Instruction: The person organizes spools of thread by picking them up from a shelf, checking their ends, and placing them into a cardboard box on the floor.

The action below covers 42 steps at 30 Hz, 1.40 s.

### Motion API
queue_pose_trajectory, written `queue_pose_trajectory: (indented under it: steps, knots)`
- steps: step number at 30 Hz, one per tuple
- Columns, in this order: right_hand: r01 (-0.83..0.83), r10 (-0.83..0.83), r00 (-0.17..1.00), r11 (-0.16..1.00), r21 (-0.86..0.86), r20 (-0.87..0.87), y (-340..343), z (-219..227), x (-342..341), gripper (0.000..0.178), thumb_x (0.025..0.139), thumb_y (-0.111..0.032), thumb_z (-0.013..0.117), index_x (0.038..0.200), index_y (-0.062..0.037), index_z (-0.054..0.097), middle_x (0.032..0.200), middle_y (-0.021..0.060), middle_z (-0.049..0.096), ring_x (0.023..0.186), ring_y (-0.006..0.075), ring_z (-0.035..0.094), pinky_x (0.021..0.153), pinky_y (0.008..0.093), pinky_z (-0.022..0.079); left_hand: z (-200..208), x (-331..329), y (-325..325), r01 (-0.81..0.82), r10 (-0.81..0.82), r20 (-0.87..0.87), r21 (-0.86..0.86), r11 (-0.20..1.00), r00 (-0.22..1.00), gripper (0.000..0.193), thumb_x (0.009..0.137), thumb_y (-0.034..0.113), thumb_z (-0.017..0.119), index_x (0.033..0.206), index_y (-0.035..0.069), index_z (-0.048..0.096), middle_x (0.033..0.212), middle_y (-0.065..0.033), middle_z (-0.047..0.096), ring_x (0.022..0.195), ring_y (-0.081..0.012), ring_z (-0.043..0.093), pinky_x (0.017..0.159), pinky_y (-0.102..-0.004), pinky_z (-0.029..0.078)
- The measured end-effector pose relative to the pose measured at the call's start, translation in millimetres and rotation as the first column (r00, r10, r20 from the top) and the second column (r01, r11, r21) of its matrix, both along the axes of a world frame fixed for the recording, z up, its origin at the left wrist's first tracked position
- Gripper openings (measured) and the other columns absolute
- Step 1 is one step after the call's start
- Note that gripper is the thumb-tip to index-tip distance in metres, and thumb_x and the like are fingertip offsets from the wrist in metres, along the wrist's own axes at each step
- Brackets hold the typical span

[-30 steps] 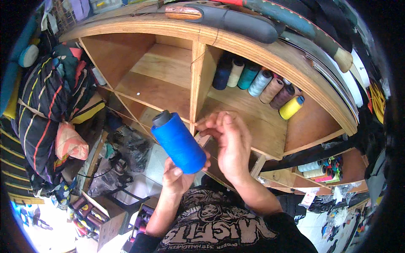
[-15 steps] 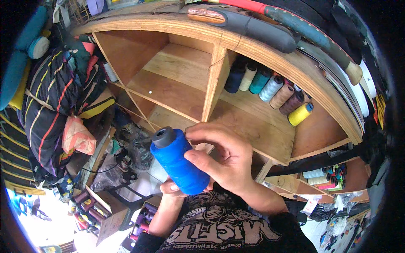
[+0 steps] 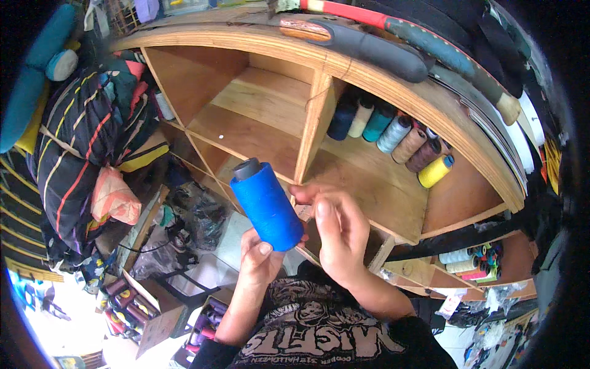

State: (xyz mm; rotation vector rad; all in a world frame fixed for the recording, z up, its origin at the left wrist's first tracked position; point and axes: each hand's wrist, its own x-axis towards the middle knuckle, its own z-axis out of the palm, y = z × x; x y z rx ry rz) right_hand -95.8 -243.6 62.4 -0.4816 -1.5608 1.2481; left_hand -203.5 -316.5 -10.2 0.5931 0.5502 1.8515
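Note:
A spool of bright blue thread (image 3: 267, 206) with a dark grey core stands tilted in front of me, its top leaning left. My left hand (image 3: 261, 255) grips its lower end from beneath, thumb on the near side and the other fingers mostly hidden behind it. Just right of the spool is my right hand (image 3: 341, 237), its fingers curled and the thumb laid near the index finger. Whatever may be between those fingers is too small to make out.
Beyond my hands stands a wooden shelf (image 3: 316, 123) with compartments. Several thread spools (image 3: 393, 134) line its right compartment, a yellow spool (image 3: 436, 171) nearest. Bundled striped fabric (image 3: 77, 160) lies left. A cardboard box (image 3: 161, 329) with spools is at lower left.
The blue spool has risen slightly and moved right in my left hand. My right hand has drawn away from its side, and its fingers have curled in.

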Motion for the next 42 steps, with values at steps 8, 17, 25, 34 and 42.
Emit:
queue_pose_trajectory:
  steps: [8,17,25,34,42]
  knots:
    - [-0.182,0.085,0.959,0.917,0.356,0.27,-5,4,-8,0.045,0.072,-0.013,0.075,0.111,-0.0041,0.056,0.115,0.0159,0.054,0.107,0.0305,0.055,0.092,0.0373,0.044,-16,-36,1,-0.315,0.303,-0.141,-0.077,0.946,0.943,0.051,0.078,0.027,0.063,0.114,-0.007,0.053,0.114,-0.0167,0.058,0.101,-0.0275,0.06,0.09,-0.0394,0.048]
    - [0.007,-0.046,0.988,0.966,0.259,0.146,7,-12,-44,0.023,0.075,-0.008,0.075,0.095,-0.0005,0.066,0.095,0.0107,0.065,0.089,0.0195,0.063,0.078,0.0296,0.048,-2,-33,-9,-0.362,0.327,-0.295,-0.072,0.929,0.898,0.052,0.076,0.028,0.064,0.111,-0.01,0.054,0.106,-0.0146,0.06,0.102,-0.0244,0.059,0.096,-0.0381,0.043]
    - [0.037,-0.042,0.999,0.985,0.167,0.03,3,-25,-46,0.015,0.08,-0.009,0.07,0.091,0.0006,0.067,0.092,0.0109,0.066,0.083,0.0213,0.065,0.072,0.03,0.051,6,-36,-12,-0.536,0.344,-0.633,-0.134,0.834,0.693,0.045,0.074,0.015,0.068,0.112,-0.007,0.056,0.098,-0.0056,0.061,0.087,-0.0111,0.056,0.079,-0.0248,0.046]
    - [-0.126,0.127,0.992,0.99,-0.07,0.011,10,-25,-39,0.013,0.093,-0.008,0.054,0.101,0.0026,0.054,0.091,0.0055,0.059,0.081,0.011,0.058,0.068,0.025,0.048,-3,-28,-2,-0.414,0.349,-0.392,-0.093,0.905,0.851,0.05,0.075,0.024,0.068,0.11,-0.009,0.055,0.104,-0.0127,0.061,0.093,-0.0212,0.06,0.086,-0.0342,0.047]
    - [-0.265,0.277,0.957,0.955,-0.132,0.083,30,-38,12,0.041,0.082,-0.008,0.068,0.119,-0.0011,0.05,0.109,0.009,0.058,0.101,0.016,0.057,0.084,0.0285,0.047,-15,-27,3,-0.219,0.137,-0.447,-0.136,0.966,0.884,0.045,0.071,0.006,0.06,0.113,-0.009,0.055,0.105,-0.0095,0.062,0.097,-0.0146,0.058,0.09,-0.029,0.044]
